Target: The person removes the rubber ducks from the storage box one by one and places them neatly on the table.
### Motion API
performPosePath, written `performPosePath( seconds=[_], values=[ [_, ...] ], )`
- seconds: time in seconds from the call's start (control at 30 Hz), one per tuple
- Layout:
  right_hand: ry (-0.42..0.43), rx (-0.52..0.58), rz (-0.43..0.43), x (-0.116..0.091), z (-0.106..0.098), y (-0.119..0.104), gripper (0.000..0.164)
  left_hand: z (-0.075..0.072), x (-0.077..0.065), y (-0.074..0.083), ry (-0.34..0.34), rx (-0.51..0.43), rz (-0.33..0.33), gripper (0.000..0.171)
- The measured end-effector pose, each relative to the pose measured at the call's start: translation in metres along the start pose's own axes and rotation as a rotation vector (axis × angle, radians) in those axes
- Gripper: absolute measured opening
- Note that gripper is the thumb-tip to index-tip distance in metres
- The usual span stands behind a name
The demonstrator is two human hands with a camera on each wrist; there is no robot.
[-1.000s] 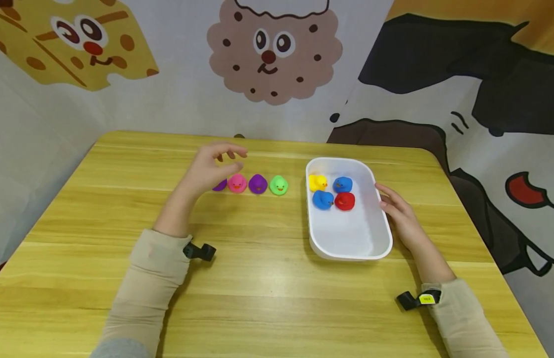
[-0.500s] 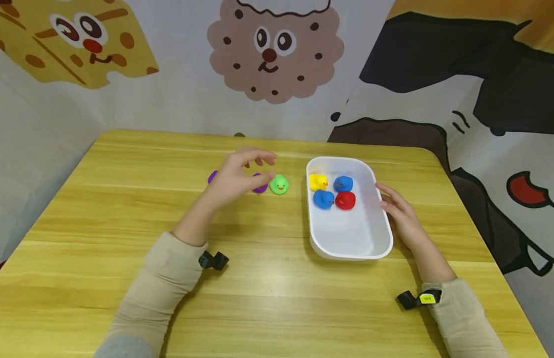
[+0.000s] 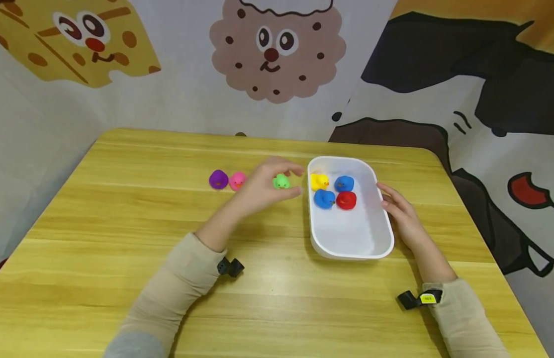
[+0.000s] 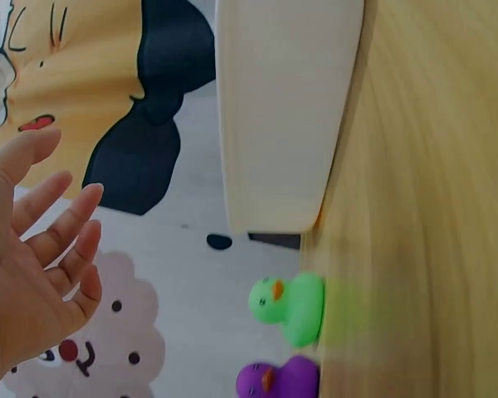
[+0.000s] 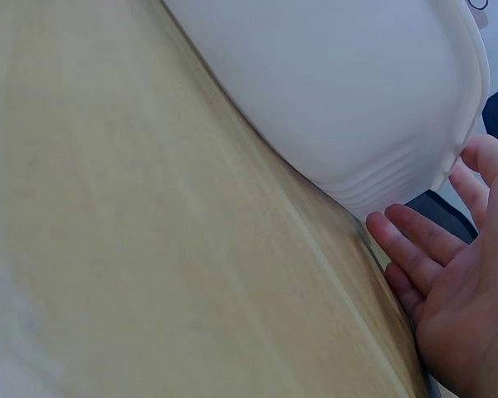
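Note:
My left hand (image 3: 262,188) hovers over the row of rubber ducks, thumb and fingers spread with nothing between them. The green duck (image 3: 281,182) shows through that gap, but in the left wrist view it sits on the table, apart from the hand (image 4: 35,278). A purple duck (image 4: 279,379) stands beside it, hidden by the hand in the head view. Farther left are a pink duck (image 3: 237,181) and another purple duck (image 3: 219,179). My right hand (image 3: 406,223) touches the right side of the white bin (image 3: 353,243), its fingers relaxed against the wall and rim (image 5: 432,108).
Inside the bin, at its far end, are a yellow duck (image 3: 319,182), two blue ducks (image 3: 344,183) and a red duck (image 3: 346,200). The wooden table (image 3: 277,308) ends at a cartoon-printed backdrop (image 3: 178,89).
My left hand has moved right, from above the left ducks to over the green duck near the bin, uncovering the left purple and pink ducks. The right hand and bin stay put.

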State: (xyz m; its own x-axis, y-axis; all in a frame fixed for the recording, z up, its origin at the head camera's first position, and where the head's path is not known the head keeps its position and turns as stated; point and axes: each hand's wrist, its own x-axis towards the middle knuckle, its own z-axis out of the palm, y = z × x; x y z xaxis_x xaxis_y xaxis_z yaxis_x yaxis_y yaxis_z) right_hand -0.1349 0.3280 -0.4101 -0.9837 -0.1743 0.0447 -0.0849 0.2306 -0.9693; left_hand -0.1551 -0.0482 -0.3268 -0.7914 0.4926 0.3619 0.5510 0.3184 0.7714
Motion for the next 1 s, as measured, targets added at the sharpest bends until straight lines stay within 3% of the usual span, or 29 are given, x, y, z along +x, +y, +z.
performPosePath(
  seconds=[0.27, 0.8, 1.0],
  values=[
    [-0.005, 0.006, 0.001, 0.000, -0.001, 0.001, 0.047, 0.022, 0.010, 0.010, -0.069, 0.010, -0.016, 0.041],
    [-0.009, 0.023, 0.001, 0.000, -0.001, 0.003, 0.046, 0.057, 0.026, 0.009, -0.181, 0.018, 0.051, 0.043],
    [-0.012, 0.033, 0.009, -0.001, 0.000, 0.002, 0.046, 0.068, 0.034, 0.004, -0.206, 0.065, 0.033, 0.046]
  ],
)
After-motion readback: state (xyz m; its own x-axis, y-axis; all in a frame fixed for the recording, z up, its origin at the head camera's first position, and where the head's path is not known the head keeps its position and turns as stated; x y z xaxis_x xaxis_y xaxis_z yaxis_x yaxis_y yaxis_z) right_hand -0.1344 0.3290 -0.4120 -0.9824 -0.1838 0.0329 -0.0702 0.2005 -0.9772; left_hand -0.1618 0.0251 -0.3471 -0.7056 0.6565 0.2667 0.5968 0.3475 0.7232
